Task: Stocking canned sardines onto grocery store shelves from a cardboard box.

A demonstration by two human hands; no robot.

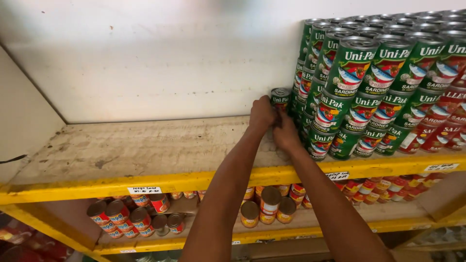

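Both my arms reach up onto a worn wooden shelf [145, 150] with a yellow front edge. My left hand [262, 114] grips a small green tin can [280, 98] at the left end of a stack of green tin cans [369, 92], piled three high against the white wall. My right hand [285, 135] sits just below and to the right of it, fingers closed against the lower cans of the same end; what it holds is hidden by the hand itself.
Red-labelled cans [444, 121] fill the far right of the shelf. The shelf below holds red and blue cans [126, 218] at left, brown-topped cans [267, 206] in the middle and more red cans [383, 187] at right. Paper price tags [144, 190] hang on the yellow edge.
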